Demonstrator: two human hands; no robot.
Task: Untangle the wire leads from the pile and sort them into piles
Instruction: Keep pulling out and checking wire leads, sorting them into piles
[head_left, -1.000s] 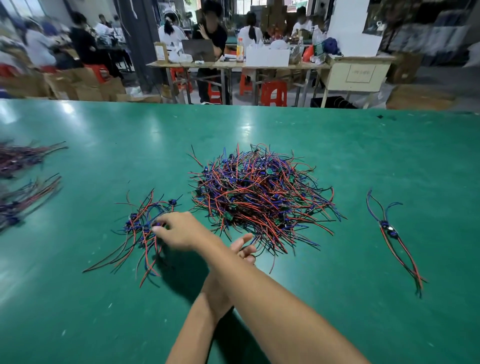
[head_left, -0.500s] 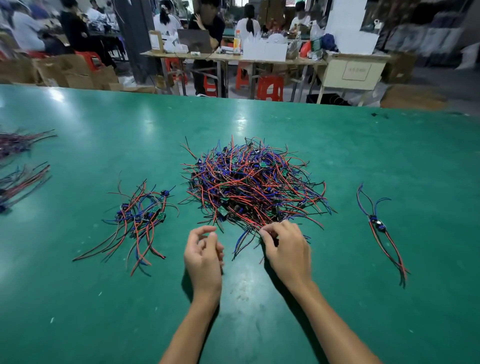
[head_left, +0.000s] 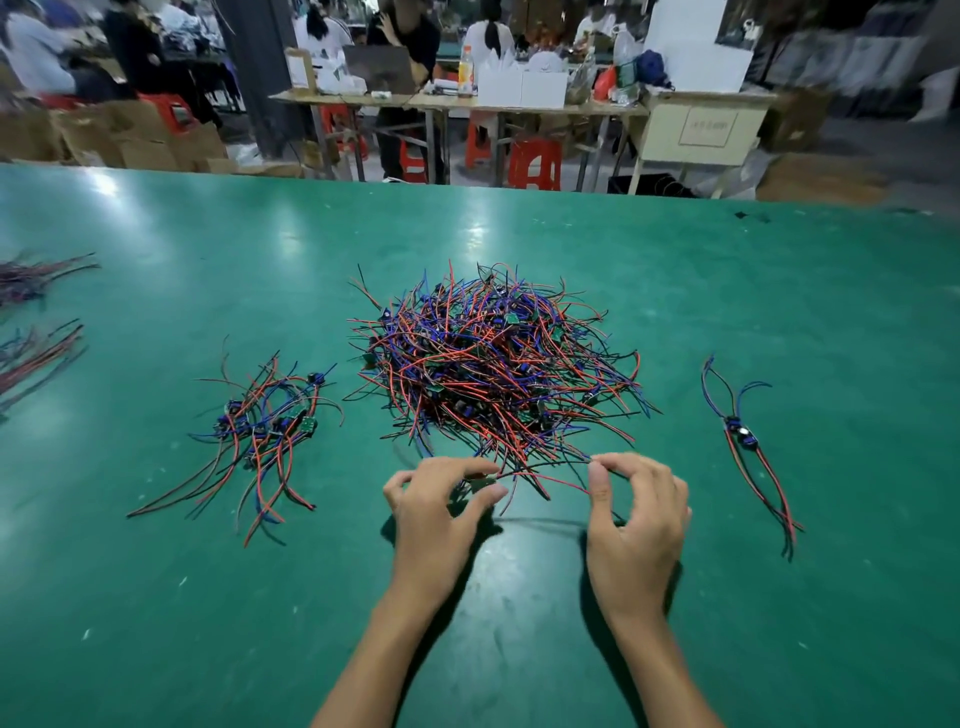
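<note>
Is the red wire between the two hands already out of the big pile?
Not yet. The red wire runs between left hand and right hand, crossing the big pile's near strands.

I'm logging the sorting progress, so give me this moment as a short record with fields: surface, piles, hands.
surface: green table
main pile: tangled wire leads, centre
left pile: sorted leads, several
right pile: few leads, apart from the rest
far left: more bundles, partly cut off
left hand: pinches a lead's small board at the pile's near edge
right hand: pinches a red wire
</note>
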